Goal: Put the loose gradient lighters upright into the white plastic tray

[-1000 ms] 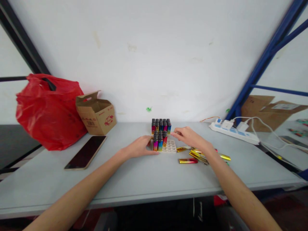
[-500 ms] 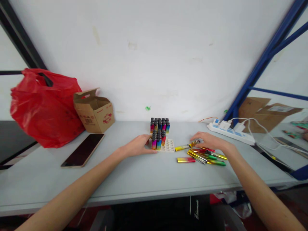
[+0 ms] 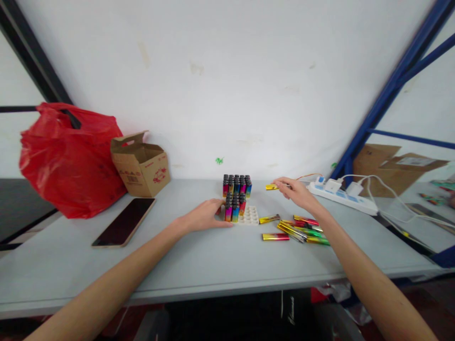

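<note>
My left hand [image 3: 204, 216] grips the left end of a white tray with round holes [image 3: 252, 215], its thumb along the front edge and its fingers behind. Upright lighters with black tops [image 3: 235, 208] fill the tray's left part; holes show at the right. In my right hand [image 3: 293, 190], pinched between the fingertips, is a yellow lighter [image 3: 272, 187], raised above the table and pointing left. Below that hand lies a loose pile of shiny lighters [image 3: 298, 229] in yellow, red and green. One yellow lighter [image 3: 269, 219] and a yellow-red lighter [image 3: 275, 237] lie nearer the tray.
Behind the tray stands a block of upright lighters [image 3: 237, 184]. A phone [image 3: 124, 222], an open cardboard box [image 3: 142, 166] and a red plastic bag [image 3: 74, 161] are at the left. A white power strip [image 3: 343, 198] with cables lies at the right, beside a blue frame [image 3: 384, 94].
My right hand has lifted a yellow lighter from the pile and moved it up and away from me. My left hand stays at the tray.
</note>
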`<state>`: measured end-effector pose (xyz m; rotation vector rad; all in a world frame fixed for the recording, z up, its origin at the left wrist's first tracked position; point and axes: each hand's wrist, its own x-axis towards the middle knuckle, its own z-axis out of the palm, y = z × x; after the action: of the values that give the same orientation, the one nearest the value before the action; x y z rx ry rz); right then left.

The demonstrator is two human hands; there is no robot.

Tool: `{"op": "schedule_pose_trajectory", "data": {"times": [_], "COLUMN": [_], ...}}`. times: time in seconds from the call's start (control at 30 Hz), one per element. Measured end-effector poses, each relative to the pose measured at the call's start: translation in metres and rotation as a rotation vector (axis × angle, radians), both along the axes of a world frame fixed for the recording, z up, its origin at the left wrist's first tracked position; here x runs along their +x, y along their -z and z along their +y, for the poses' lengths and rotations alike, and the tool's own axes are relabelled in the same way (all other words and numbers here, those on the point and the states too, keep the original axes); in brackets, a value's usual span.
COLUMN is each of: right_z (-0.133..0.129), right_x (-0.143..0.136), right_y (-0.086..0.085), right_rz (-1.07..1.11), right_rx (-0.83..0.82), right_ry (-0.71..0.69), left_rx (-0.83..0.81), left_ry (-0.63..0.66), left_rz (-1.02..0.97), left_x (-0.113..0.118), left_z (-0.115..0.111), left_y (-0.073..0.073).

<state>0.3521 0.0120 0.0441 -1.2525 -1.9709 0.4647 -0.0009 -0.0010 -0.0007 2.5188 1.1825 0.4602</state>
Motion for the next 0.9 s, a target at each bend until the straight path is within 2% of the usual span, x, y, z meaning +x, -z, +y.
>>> {"op": "schedule_pose_trajectory", "data": {"times": [0.13, 0.23, 0.43, 0.5, 0.67, 0.83, 0.9], "right_z": [0.004, 0.002, -0.011, -0.015, -0.019, -0.020, -0.020], "right_x": [-0.035, -0.060, -0.090, -0.093, -0.101, -0.105, -0.105], "right_y": [-0.002, 0.006, 0.027, 0.030, 0.035, 0.042, 0.043], "right_rz": [0.311, 0.448, 0.566, 0.577, 0.520, 0.327, 0.273], "right_rx": [-0.085, -0.109, -0.248, -0.294, -0.354, -0.081, -0.019], "right_ry": [-0.025, -0.065, -0.267, -0.281, -0.168, -0.004, 0.055], "left_rx": [0.007, 0.021, 0.016, 0.014, 0.006, 0.015, 0.014], "left_ry": [0.006, 0.005, 0.027, 0.024, 0.020, 0.013, 0.018], "left_rz": [-0.024, -0.028, -0.021, -0.019, -0.042, -0.042, -0.038], "left_x": [0.001, 0.002, 0.003, 0.003, 0.002, 0.002, 0.002], "left_z": [-0.001, -0.002, -0.002, -0.001, -0.001, -0.001, -0.001], "left_y": [-0.001, -0.002, -0.003, -0.002, -0.001, -0.001, -0.001]}}
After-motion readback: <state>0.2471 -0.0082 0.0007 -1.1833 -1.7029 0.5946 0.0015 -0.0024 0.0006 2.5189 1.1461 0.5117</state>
